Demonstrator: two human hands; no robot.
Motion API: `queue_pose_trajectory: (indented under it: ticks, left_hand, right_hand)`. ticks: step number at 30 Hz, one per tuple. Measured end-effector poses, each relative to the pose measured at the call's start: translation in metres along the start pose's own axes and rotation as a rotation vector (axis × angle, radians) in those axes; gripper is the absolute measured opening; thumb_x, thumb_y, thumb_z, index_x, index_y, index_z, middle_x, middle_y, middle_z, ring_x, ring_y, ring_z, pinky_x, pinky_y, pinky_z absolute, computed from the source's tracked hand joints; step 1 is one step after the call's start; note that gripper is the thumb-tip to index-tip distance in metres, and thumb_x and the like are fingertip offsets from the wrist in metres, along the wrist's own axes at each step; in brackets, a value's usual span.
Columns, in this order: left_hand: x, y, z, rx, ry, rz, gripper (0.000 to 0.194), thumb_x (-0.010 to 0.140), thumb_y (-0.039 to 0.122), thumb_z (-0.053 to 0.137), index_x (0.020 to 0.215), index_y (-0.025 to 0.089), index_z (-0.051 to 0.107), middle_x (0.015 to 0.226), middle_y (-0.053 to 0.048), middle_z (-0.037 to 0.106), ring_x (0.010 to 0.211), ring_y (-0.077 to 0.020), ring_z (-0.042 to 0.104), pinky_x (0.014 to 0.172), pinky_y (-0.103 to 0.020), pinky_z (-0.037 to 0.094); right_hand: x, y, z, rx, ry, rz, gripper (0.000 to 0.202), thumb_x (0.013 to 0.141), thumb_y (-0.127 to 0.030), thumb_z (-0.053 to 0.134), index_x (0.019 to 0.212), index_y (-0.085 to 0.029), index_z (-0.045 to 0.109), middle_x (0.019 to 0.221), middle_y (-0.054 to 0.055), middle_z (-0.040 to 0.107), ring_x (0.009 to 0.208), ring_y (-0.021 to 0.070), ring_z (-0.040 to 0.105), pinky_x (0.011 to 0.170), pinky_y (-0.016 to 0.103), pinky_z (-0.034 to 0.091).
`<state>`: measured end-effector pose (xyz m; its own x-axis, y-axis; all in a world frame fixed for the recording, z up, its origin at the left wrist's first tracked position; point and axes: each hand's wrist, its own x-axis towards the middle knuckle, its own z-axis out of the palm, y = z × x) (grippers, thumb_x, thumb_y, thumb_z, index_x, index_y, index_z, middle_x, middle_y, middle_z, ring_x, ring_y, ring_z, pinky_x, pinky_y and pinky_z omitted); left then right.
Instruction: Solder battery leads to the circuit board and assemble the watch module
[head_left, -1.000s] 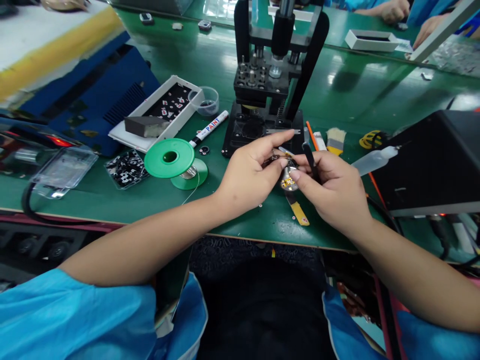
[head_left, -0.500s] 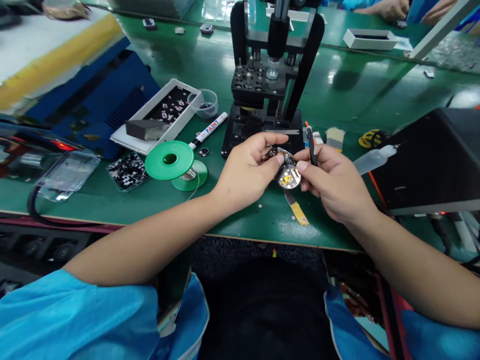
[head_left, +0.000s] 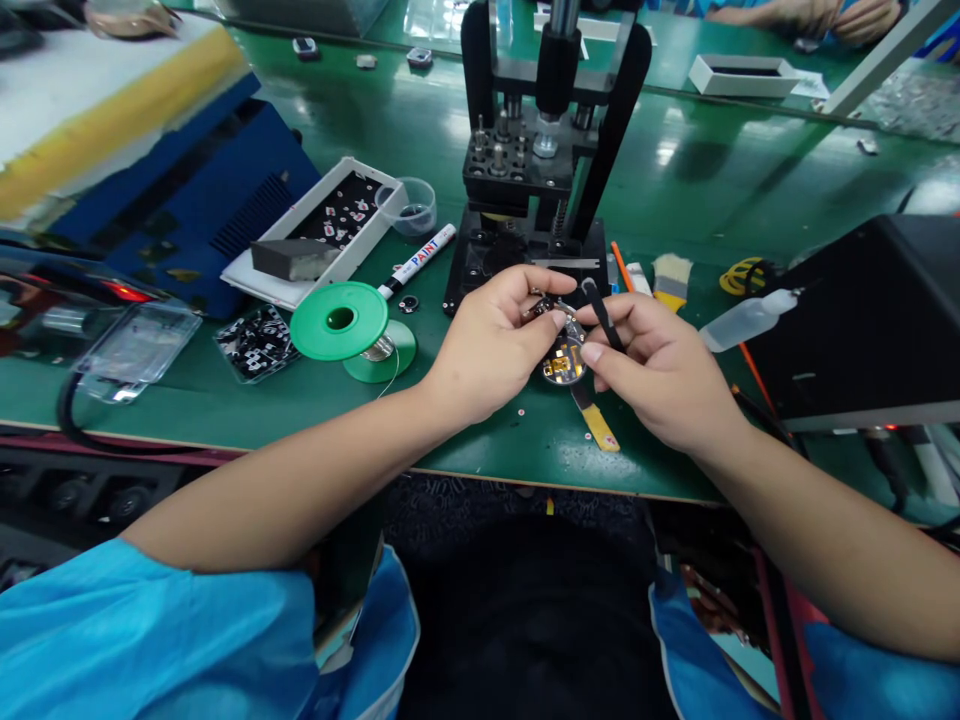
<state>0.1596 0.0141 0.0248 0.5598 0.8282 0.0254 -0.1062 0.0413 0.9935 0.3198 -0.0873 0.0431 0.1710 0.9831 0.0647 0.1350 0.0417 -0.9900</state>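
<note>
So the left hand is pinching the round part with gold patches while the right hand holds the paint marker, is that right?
Not quite: the head view shows the right hand holding a slim black tool; the paint marker lies on the green bench. The left hand is indeed pinching the round part.

The round module (head_left: 564, 364) has shifted slightly left; its face appears darker. The black tool (head_left: 602, 315) in the right hand (head_left: 664, 370) has tilted leftward again. Far right, a co-worker's hands (head_left: 866, 20) are closer together.
</note>
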Motion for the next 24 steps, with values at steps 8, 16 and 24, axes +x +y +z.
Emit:
queue_pose_trajectory:
  ticks: [8,16,24]
  left_hand:
    - [-0.0035,0.0045,0.0004,0.015,-0.013,0.034,0.027,0.094,0.009,0.071,0.118,0.021,0.078,0.097,-0.001,0.081,0.084,-0.015,0.076,0.077,-0.028,0.063]
    - [0.0008,0.0053,0.0005,-0.029,0.017,-0.095,0.026,0.097,0.007,0.066,0.117,0.02,0.075,0.09,-0.001,0.076,0.066,-0.0112,0.066,0.06,-0.023,0.054]
    - [0.0013,0.0055,-0.001,-0.033,0.018,-0.116,0.026,0.097,0.009,0.07,0.119,0.022,0.075,0.081,0.002,0.072,0.065,-0.0112,0.066,0.062,-0.023,0.053]
  right_hand:
    - [0.0,0.0027,0.0006,0.061,-0.032,-0.004,0.018,0.095,-0.023,0.077,0.11,-0.022,0.068,0.084,-0.003,0.068,0.063,0.0114,0.063,0.056,0.027,0.06]
    - [-0.001,0.0021,-0.0019,0.041,-0.009,-0.003,0.018,0.098,-0.025,0.075,0.115,-0.023,0.071,0.085,-0.003,0.066,0.063,0.011,0.061,0.058,0.027,0.06]
    - [-0.002,0.0028,-0.0024,-0.056,0.017,-0.039,0.022,0.094,-0.015,0.07,0.115,-0.022,0.073,0.088,-0.001,0.069,0.068,0.0122,0.062,0.062,0.028,0.056]
